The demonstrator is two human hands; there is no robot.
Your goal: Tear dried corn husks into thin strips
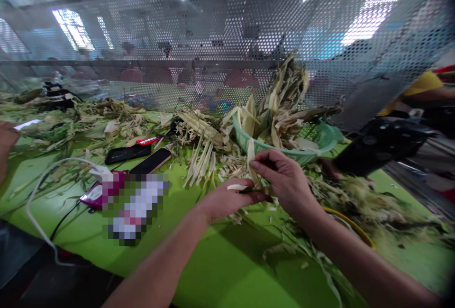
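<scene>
Over the bright green table (227,270), my left hand (231,199) is closed round the lower end of a small ear of corn in pale husk (253,175). My right hand (284,177) pinches one husk leaf near the ear's tip, fingers pressed together. The ear stands roughly upright between both hands. Loose husk strips (202,156) lie just behind them.
A green basket (320,144) heaped with husks stands behind my hands. Two dark phones (128,154), a white cable (46,175) and a red-handled tool (149,140) lie at left. A yellow rim (351,225) shows under my right forearm. A perforated metal screen (227,38) backs the table. Another person's hand (7,144) enters far left.
</scene>
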